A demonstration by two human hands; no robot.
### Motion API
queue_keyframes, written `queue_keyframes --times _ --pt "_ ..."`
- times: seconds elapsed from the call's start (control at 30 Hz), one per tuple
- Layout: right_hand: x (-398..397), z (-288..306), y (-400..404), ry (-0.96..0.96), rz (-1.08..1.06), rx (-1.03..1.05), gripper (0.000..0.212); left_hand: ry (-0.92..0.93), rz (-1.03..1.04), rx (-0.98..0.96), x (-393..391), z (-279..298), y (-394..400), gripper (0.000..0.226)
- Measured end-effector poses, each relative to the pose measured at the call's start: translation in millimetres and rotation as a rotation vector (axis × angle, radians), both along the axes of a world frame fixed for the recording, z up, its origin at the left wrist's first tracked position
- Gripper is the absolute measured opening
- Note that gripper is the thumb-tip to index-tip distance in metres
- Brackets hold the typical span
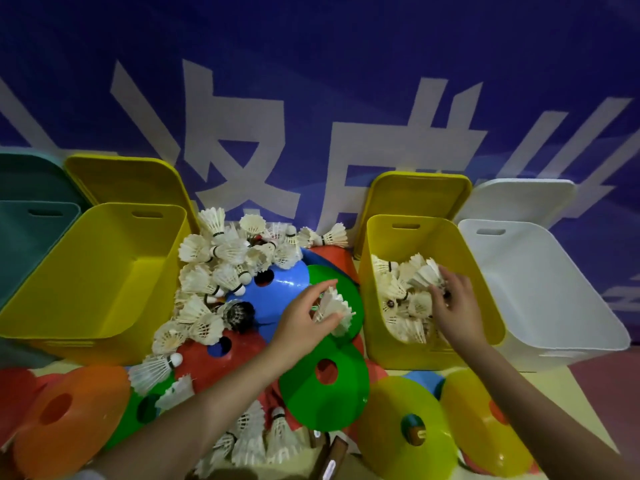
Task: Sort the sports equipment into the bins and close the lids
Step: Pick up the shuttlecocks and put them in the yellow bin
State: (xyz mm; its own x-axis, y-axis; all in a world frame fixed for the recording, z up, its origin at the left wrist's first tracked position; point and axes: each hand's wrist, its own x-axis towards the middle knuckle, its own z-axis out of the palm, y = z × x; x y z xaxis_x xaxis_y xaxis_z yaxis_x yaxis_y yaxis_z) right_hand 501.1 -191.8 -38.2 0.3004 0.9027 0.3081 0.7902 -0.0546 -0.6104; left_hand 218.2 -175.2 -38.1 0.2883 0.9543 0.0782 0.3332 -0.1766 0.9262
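A person's two bare arms reach forward over a floor strewn with sports gear, seen from a head-worn camera looking down. The left hand (304, 323) pinches a white feather shuttlecock (334, 311) between thumb and fingers, holding it above a green disc cone (341, 289) in the middle of the pile. The right hand (455, 306) reaches down into a yellow bin (381, 341) on the right, its fingers curled round a shuttlecock (424, 275) at the top of the heap of shuttlecocks already lying in that bin. Just beside it on the right stands a white bin (554, 289). Behind these two bins, a yellow lid (415, 195) and a white lid (519, 199) lean against a blue wall banner (311, 64) printed with large pale characters. On the left stands another yellow bin (104, 271), with its own yellow lid (121, 178) upright behind it, and at the far left edge a teal bin (24, 244). Between the two yellow bins lies a loose pile of shuttlecocks (221, 258), one of them dark (239, 313), spread over a blue disc cone (277, 289) and a red disc cone (221, 355). Nearer the camera lie an orange disc cone (69, 410), another green disc cone (325, 386) and two yellow disc cones (408, 434), with more shuttlecocks (259, 441) between the forearms.
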Motion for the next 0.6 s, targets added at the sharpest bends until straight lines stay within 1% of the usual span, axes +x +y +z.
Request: queue_keyframes --times 0.07,0.13,0.2,0.27,0.37,0.43,0.53,0.6 --pt "39 -4 3 -0.063 -0.050 -0.067 0.041 0.008 -0.009 0.013 21 6 4 0.051" --pt "69 -10 3 -0.137 -0.051 -0.163 0.040 0.009 -0.027 0.030 44 12 8 0.051" --pt "84 -19 -2 -0.233 0.004 -0.240 0.041 0.035 -0.061 0.047 69 16 13 0.051" --pt "88 -28 -7 -0.303 0.062 -0.242 0.048 0.112 -0.125 0.043 96 16 20 0.052" --pt "87 -29 -6 -0.215 0.001 -0.216 0.043 0.369 -0.268 0.014 138 3 32 0.059" --pt "86 -27 -6 -0.148 -0.018 -0.178 0.044 0.527 -0.344 0.011 163 -11 38 0.061" --pt "88 -27 -7 -0.117 0.007 -0.156 0.048 0.654 -0.376 -0.023 191 -30 48 0.062" --pt "89 -28 -7 -0.104 -0.001 -0.136 0.052 0.749 -0.409 -0.099 201 -41 55 0.063"
